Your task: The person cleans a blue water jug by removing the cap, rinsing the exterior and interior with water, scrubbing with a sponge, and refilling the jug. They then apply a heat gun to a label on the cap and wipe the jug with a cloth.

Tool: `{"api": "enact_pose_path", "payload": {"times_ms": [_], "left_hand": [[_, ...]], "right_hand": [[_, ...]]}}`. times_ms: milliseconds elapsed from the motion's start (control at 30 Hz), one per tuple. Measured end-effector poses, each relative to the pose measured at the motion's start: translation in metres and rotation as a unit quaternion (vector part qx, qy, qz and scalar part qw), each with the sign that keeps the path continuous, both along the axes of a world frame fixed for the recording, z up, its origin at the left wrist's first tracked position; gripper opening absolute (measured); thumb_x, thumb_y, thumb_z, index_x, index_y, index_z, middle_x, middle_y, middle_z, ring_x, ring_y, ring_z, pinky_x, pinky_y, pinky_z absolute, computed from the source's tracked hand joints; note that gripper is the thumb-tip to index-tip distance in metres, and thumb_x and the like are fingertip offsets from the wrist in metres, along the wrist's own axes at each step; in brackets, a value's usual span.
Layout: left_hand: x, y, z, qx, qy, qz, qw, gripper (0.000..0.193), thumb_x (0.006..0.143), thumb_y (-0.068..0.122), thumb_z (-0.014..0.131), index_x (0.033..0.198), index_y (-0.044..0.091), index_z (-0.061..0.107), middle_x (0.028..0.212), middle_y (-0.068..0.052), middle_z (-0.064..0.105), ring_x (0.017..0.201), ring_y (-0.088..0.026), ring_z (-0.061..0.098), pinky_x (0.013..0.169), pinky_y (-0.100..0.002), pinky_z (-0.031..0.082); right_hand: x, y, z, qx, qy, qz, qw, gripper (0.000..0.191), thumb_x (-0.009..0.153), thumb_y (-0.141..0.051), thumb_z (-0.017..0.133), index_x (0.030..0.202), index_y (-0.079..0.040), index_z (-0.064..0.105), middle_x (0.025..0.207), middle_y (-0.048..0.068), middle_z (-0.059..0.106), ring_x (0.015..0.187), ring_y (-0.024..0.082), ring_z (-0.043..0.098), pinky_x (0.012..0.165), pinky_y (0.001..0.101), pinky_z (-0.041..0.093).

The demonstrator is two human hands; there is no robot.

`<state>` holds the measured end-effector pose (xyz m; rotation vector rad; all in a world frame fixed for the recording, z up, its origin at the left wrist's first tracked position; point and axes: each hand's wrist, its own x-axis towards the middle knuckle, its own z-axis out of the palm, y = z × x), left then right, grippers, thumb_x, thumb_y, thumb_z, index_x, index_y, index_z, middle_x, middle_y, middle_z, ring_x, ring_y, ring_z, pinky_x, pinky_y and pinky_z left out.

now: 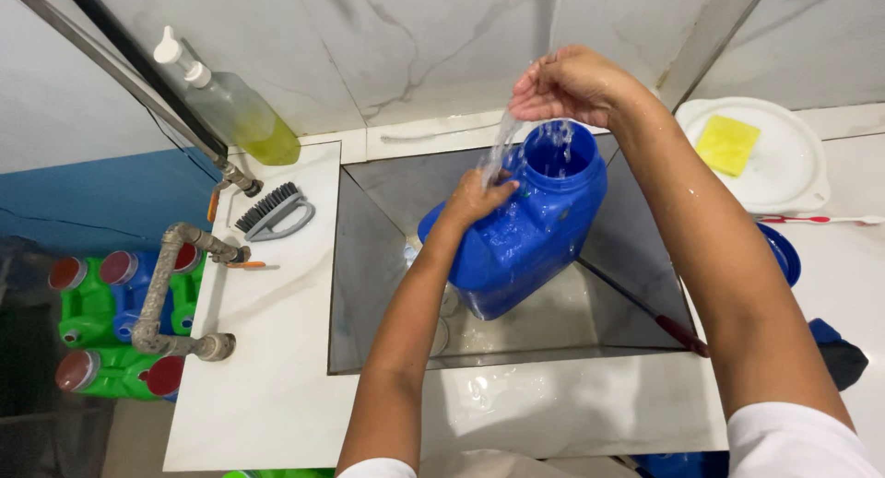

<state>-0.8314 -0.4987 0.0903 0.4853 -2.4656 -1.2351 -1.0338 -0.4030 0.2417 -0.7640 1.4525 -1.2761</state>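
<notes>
A blue plastic jug (pixel 518 241) with a wide open mouth stands tilted in the steel sink (pixel 378 257). My left hand (pixel 479 198) grips the jug's upper side near the mouth. My right hand (pixel 570 83) hovers above the opening with its fingers curled together. Water (pixel 502 141) streams down from under it over the rim and into the jug. Both forearms are wet.
A scrub brush (pixel 275 212) and a pump bottle of yellow-green liquid (pixel 232 106) lie on the white counter at left. A white lid with a yellow sponge (pixel 727 143) and a toothbrush (pixel 816 220) sit at right. Pipes (pixel 166 289) and green and blue jugs (pixel 111 321) stand lower left.
</notes>
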Motion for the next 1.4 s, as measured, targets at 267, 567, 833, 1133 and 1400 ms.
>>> {"api": "enact_pose_path", "payload": {"times_ms": [267, 567, 833, 1133, 1400], "left_hand": [[0.01, 0.044, -0.025, -0.116, -0.115, 0.139, 0.977, 0.06, 0.109, 0.05, 0.035, 0.098, -0.001, 0.065, 0.093, -0.031, 0.07, 0.091, -0.051, 0.067, 0.083, -0.06, 0.052], [0.133, 0.01, -0.093, 0.122, -0.032, 0.249, 0.96, 0.051, 0.102, 0.046, 0.047, 0.128, 0.005, 0.064, 0.129, -0.02, 0.067, 0.123, -0.036, 0.06, 0.104, -0.041, 0.045], [0.265, -0.019, -0.109, 0.478, -0.075, 0.318, 0.815, 0.085, 0.092, 0.078, 0.048, 0.14, 0.009, 0.06, 0.082, -0.017, 0.055, 0.059, -0.02, 0.049, 0.047, -0.032, 0.037], [0.295, -0.085, 0.137, 0.318, 0.355, 0.172, 0.862, 0.071, 0.101, 0.061, 0.032, 0.143, 0.008, 0.054, 0.13, -0.017, 0.069, 0.123, -0.025, 0.065, 0.105, -0.035, 0.052], [0.301, -0.138, 0.046, 0.219, 0.253, 0.564, 0.755, 0.038, 0.097, 0.03, 0.058, 0.123, 0.002, 0.062, 0.108, -0.019, 0.062, 0.087, -0.025, 0.062, 0.074, -0.036, 0.05]], "right_hand": [[0.046, 0.017, -0.148, 0.017, 0.619, 0.223, 0.753, 0.1, 0.071, -0.034, 0.085, 0.148, 0.006, 0.036, 0.13, 0.034, 0.054, 0.117, 0.043, 0.058, 0.099, 0.0457, 0.048], [0.092, 0.073, -0.146, -0.094, 0.748, -0.041, 0.655, 0.079, 0.082, -0.055, 0.072, 0.138, -0.001, 0.057, 0.083, 0.011, 0.063, 0.075, 0.028, 0.063, 0.067, 0.0454, 0.045], [0.109, 0.013, -0.024, -0.158, 0.765, -0.166, 0.602, 0.069, 0.086, -0.053, 0.074, 0.131, -0.001, 0.069, 0.08, 0.014, 0.064, 0.067, 0.033, 0.066, 0.06, 0.046, 0.05], [0.022, 0.065, -0.025, -0.43, 0.224, -0.177, 0.856, 0.042, 0.109, -0.02, 0.056, 0.146, -0.002, 0.057, 0.139, 0.02, 0.059, 0.126, 0.034, 0.059, 0.109, 0.0441, 0.047], [0.131, 0.061, -0.179, -0.279, -0.111, -0.247, 0.921, 0.041, 0.107, -0.019, 0.057, 0.144, -0.002, 0.058, 0.139, 0.019, 0.06, 0.127, 0.034, 0.059, 0.109, 0.044, 0.048]]}}
